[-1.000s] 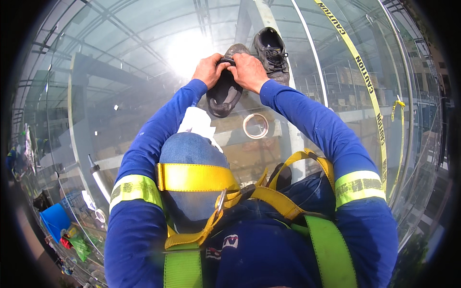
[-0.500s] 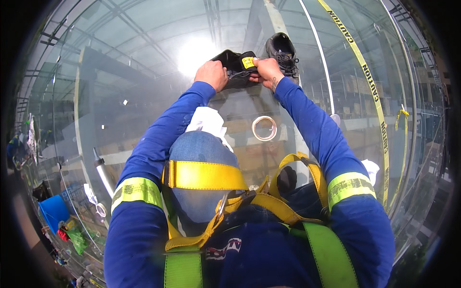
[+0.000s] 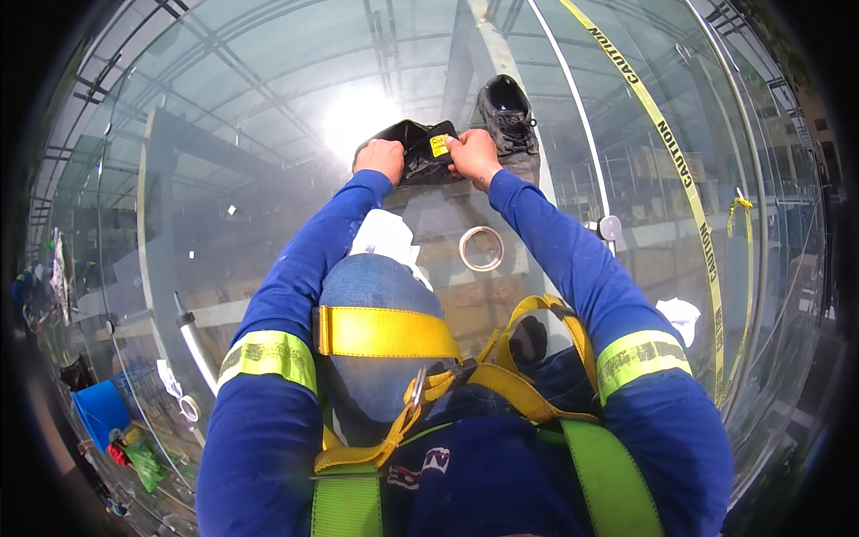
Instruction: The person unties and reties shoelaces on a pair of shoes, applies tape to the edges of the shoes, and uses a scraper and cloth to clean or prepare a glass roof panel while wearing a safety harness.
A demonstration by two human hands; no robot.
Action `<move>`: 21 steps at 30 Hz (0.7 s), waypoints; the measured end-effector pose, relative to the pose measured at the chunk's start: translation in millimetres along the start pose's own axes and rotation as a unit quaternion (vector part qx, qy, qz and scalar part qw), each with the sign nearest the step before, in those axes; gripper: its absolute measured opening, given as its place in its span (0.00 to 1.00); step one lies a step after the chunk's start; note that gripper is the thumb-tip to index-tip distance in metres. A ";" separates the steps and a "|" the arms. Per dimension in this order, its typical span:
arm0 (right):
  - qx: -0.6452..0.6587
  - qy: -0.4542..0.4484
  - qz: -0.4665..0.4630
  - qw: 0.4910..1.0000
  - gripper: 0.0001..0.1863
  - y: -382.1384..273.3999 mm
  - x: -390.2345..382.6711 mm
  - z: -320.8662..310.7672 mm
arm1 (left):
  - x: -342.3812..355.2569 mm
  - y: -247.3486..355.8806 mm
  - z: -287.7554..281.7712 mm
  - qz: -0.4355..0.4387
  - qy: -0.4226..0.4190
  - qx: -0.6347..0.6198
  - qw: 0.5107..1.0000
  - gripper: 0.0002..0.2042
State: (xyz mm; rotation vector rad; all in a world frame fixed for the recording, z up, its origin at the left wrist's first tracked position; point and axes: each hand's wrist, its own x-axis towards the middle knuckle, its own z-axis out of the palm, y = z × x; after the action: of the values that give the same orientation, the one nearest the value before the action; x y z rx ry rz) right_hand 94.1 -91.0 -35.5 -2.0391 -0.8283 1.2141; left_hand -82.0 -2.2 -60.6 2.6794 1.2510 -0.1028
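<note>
A black fabric item [image 3: 416, 159], pouch-like and with an open top edge, is held between my two hands above the glass. My left hand [image 3: 381, 161] is closed on its left side, the fingers curled over the edge. At the right edge my right hand [image 3: 476, 157] pinches the fabric beside a small yellow label [image 3: 439, 145]. Just right of that hand sits a black lace-up shoe [image 3: 508, 118]. Nearer to me lie a roll of tape [image 3: 481, 249] and a crumpled white cloth or paper [image 3: 385, 234], the latter by my knee.
Glass panels [image 3: 268, 215] stretch around me, with beams visible beneath. Yellow barrier tape [image 3: 667, 134] runs down the right side. On the left are a sealant tube [image 3: 195, 340], another tape roll [image 3: 189, 409] and a blue container [image 3: 100, 413]. White crumpled material [image 3: 680, 319] lies by my right elbow.
The whole view has shifted slightly, so hands, shoe and tape roll appear lower and further left. Both hands keep their hold on the black fabric item.
</note>
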 end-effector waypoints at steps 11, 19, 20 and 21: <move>-0.084 -0.073 -0.213 0.971 0.24 -12.0 14.2 -16.5 | 34.9 -4.6 -175.2 0.047 0.052 0.070 0.995 0.07; 0.288 -0.035 -0.011 0.957 0.21 -16.5 0.1 -6.1 | 80.6 -77.9 -255.8 0.001 0.191 -0.065 0.979 0.14; 0.375 -0.008 0.008 0.927 0.21 -18.0 -1.3 -1.8 | 87.8 -84.6 -247.3 -0.048 0.232 -0.093 0.967 0.15; 0.397 -0.016 -0.010 0.917 0.27 -18.2 -2.7 -2.9 | 96.5 -87.4 -232.3 -0.094 0.269 -0.125 0.950 0.16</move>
State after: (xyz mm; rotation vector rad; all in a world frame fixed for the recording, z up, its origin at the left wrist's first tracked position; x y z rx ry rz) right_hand 92.1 -82.5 -19.1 -1.3379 -0.2740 1.2923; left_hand -90.1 170.4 142.0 2.4356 1.5338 0.7584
